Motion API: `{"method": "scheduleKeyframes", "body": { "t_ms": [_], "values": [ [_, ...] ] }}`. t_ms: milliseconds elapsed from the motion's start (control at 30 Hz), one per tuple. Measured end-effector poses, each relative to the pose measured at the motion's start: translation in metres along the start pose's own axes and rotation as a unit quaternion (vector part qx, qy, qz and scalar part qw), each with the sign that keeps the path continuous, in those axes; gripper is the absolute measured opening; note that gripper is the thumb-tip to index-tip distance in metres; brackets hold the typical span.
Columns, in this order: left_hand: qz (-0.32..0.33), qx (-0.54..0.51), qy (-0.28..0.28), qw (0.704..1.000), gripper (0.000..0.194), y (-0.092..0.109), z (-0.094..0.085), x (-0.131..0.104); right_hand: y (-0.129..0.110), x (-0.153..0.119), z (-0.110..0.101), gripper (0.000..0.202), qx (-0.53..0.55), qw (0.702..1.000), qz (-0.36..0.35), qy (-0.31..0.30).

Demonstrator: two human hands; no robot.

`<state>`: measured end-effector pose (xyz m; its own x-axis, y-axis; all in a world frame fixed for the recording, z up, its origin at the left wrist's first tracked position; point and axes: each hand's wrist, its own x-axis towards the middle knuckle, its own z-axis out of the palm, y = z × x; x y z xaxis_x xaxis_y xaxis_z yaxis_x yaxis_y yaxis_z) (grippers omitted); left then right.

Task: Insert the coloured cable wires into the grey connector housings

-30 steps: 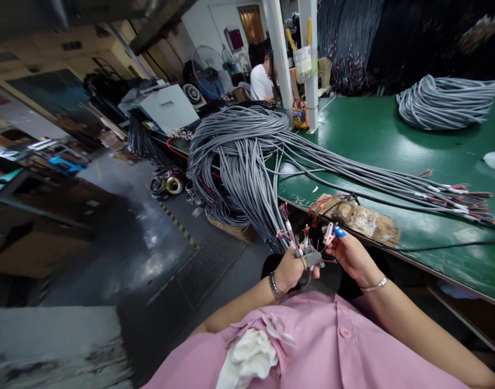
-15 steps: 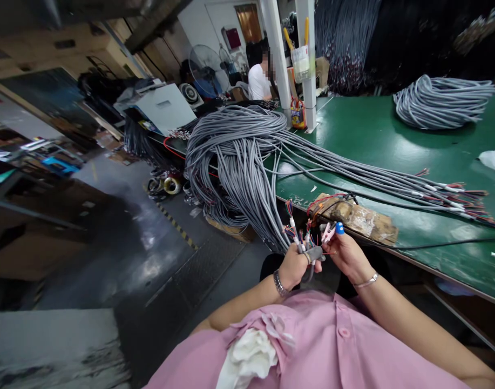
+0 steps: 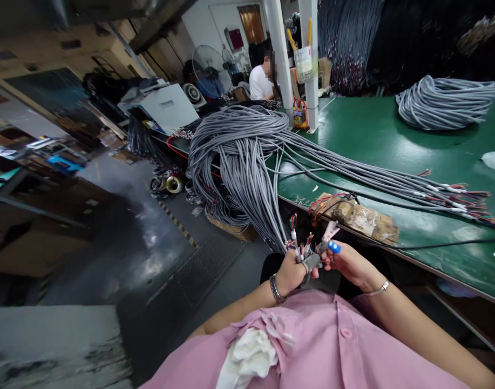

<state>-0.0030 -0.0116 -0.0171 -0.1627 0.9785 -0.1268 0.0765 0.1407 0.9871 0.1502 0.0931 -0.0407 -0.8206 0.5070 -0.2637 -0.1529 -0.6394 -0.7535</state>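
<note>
My left hand [image 3: 292, 272] is closed around a bunch of grey cable ends [image 3: 302, 253]. White-banded tips and thin coloured wires [image 3: 293, 222] fan out above its fingers, and its thumb wears a grey covering. Close against the bunch, my right hand [image 3: 348, 263] is pinched, with a blue cap [image 3: 334, 247] on one digit. A small pink clip [image 3: 331, 231] sticks up from the right fingertips and appears gripped there; its lower end is hidden. The held cables seem to belong to the large grey cable bundle [image 3: 247, 162] draped over the bench edge.
On the green bench [image 3: 368, 146] lie a wooden block [image 3: 364, 219] with wires, stripped cable ends [image 3: 461, 200], a coiled cable [image 3: 445, 102] and a black cord. White posts [image 3: 310, 59] rise from the bench. A person [image 3: 260, 81] in white sits beyond.
My right hand has turned inward and moved lower, closer to the bunch; its blue-capped digit now points left. The left hand keeps its hold on the cables. The view shifts slightly.
</note>
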Motion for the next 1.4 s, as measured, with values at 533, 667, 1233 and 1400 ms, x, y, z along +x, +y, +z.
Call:
{"method": "scheduleKeyframes", "body": {
  "t_ms": [533, 667, 1233, 1400],
  "values": [
    [-0.013, 0.027, 0.004, 1.000, 0.048, 0.004, -0.003, 0.011, 0.006, -0.014, -0.007, 0.030, -0.105, 0.989, -0.094, 0.045],
    [-0.003, 0.017, -0.003, 1.000, 0.050, 0.006, 0.000, 0.011, 0.012, -0.015, 0.002, 0.018, -0.143, 0.976, -0.144, 0.075],
    [0.020, -0.055, 0.034, 0.998, 0.046, 0.002, -0.003, 0.000, 0.016, -0.005, 0.014, 0.018, -0.061, 0.992, -0.078, 0.072],
    [0.017, -0.104, 0.063, 0.992, 0.046, 0.008, 0.003, 0.004, 0.011, 0.003, -0.002, 0.025, 0.078, 0.990, -0.075, 0.091]
  ]
}}
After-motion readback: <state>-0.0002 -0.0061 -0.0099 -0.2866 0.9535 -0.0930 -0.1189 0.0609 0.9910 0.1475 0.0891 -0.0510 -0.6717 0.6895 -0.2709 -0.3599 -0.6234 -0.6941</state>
